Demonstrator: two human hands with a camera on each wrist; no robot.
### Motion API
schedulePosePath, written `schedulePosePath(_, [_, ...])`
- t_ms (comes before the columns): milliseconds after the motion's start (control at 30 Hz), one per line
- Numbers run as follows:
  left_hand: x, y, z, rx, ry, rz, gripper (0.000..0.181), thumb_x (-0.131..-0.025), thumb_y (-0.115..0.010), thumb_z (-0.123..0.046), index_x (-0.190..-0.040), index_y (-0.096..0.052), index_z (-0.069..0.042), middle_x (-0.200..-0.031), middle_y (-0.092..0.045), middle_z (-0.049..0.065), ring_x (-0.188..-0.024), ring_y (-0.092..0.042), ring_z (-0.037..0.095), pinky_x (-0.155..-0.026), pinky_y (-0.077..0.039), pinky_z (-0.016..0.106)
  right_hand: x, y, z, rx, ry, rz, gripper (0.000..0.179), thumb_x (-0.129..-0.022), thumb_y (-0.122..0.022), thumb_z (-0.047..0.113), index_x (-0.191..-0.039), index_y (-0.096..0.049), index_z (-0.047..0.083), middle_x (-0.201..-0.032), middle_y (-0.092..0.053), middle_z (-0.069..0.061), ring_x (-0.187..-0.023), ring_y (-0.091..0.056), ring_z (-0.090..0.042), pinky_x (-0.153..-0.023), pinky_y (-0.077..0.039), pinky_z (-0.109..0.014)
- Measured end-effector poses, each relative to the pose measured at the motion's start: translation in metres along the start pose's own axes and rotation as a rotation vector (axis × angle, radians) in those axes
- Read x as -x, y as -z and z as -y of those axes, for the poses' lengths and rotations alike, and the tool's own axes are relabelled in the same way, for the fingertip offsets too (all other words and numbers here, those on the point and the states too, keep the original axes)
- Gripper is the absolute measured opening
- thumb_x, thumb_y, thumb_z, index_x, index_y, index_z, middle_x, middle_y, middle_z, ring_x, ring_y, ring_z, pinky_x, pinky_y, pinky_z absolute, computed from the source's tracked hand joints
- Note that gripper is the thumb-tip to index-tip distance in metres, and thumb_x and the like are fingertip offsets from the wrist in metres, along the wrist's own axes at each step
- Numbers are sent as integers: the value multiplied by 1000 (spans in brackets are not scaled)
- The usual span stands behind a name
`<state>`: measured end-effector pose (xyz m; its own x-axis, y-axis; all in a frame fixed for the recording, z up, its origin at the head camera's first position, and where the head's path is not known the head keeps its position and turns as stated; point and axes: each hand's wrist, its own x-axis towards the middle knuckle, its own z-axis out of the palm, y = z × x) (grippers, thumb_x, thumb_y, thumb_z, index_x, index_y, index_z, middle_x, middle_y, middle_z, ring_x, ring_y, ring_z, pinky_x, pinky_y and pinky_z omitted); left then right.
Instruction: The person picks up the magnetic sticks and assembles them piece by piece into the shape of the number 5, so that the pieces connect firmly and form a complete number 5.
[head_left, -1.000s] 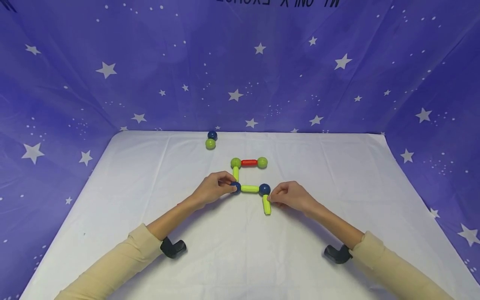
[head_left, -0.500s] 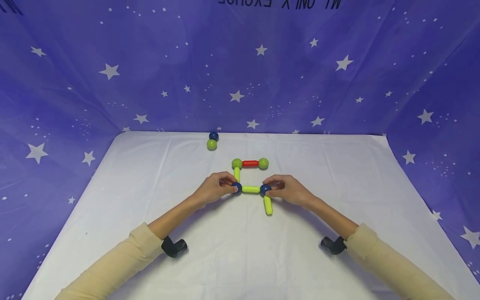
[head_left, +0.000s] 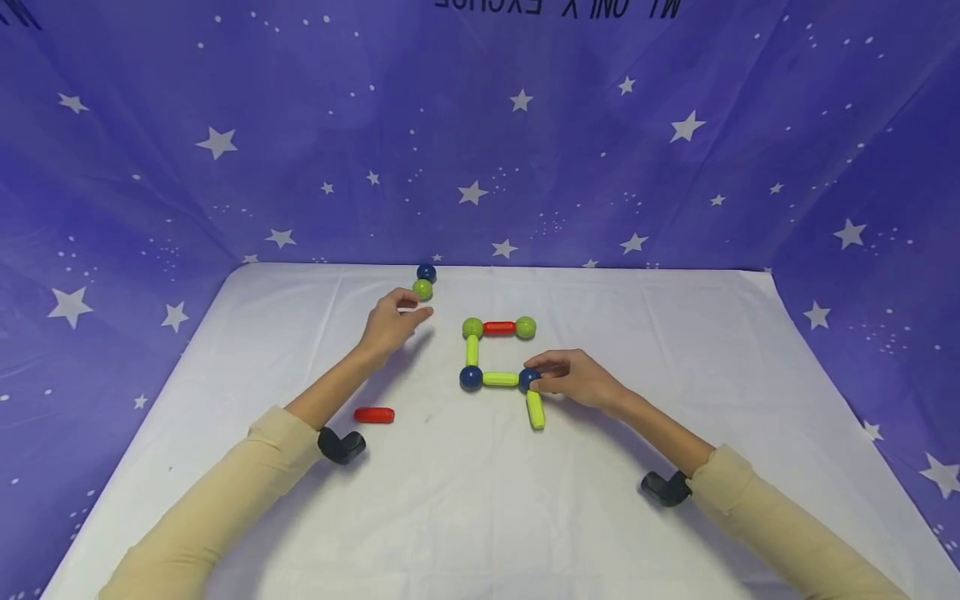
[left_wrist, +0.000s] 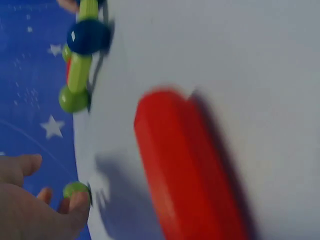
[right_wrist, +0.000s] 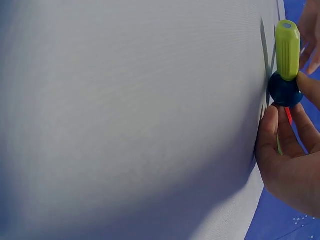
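Note:
My right hand (head_left: 581, 381) pinches a blue ball (head_left: 529, 380) at the lower right corner of a joined figure of balls and rods. From that ball a yellow-green rod (right_wrist: 287, 50) juts out, its far end free. Another yellow-green rod (head_left: 500, 379) links it to a second blue ball (head_left: 471, 378). A third rod (head_left: 472, 350) runs up to a green ball (head_left: 472, 327), and a red rod (head_left: 498, 327) joins that to another green ball (head_left: 526, 327). My left hand (head_left: 389, 323), thumb and fingers apart, is beside a loose green ball (head_left: 422, 289), holding nothing.
A loose blue ball (head_left: 426, 272) sits right behind the loose green one, near the back edge of the white table (head_left: 675, 333). One red rod (head_left: 374, 415) lies below my left forearm, large and blurred in the left wrist view. A starry curtain (head_left: 480, 150) surrounds the table.
My left hand has let go of the left blue ball and moved up and left toward the loose balls, uncovering the red rod. My right hand has shifted from the yellow-green rod onto the blue ball.

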<state>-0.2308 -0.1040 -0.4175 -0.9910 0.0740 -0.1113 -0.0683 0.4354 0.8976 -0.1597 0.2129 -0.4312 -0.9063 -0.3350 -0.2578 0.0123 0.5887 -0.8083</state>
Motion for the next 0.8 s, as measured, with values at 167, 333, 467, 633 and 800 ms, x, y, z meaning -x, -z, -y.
schedulePosePath(167, [-24, -2, 4, -18, 54, -79, 61, -96, -67, -26, -145, -43, 0, -142, -47, 23, -129, -49, 35, -102, -43, 45, 1, 1, -1, -4, -1, 0, 39, -89, -76, 22, -126, -70, 11, -119, -68, -5, -107, -60, -25, -85, -51, -36])
schedulePosePath(333, [-41, -8, 5, -82, 47, -115, 63, -96, -65, -25, -146, -40, 4, -138, -50, 25, -125, -49, 35, -105, -40, 43, 0, 2, -1, -15, 9, 7, 39, -89, -76, 22, -126, -69, 10, -118, -69, -5, -105, -61, -23, -83, -51, -35])
schedulePosePath(467, [-48, -10, 4, -135, 36, -143, 56, -97, -63, -21, -141, -44, 8, -129, -55, 26, -120, -52, 36, -102, -41, 43, 0, 2, -1, -25, 10, 12, 39, -90, -76, 22, -126, -69, 10, -118, -69, -5, -105, -61, -23, -83, -51, -35])
schedulePosePath(633, [-51, -11, 2, -164, 32, -155, 45, -97, -64, -17, -131, -53, 10, -119, -61, 24, -111, -57, 35, -95, -47, 41, -1, 2, -1, -25, 3, 12, 39, -90, -76, 22, -126, -69, 11, -116, -69, -4, -105, -60, -23, -83, -50, -35])
schedulePosePath(800, [-48, -14, -1, -149, 42, -166, 41, -96, -67, -17, -127, -57, 8, -115, -64, 21, -106, -60, 32, -91, -49, 38, 0, 2, -2, -36, 3, 11, 39, -90, -76, 21, -126, -69, 10, -115, -69, -5, -104, -60, -24, -82, -51, -34])
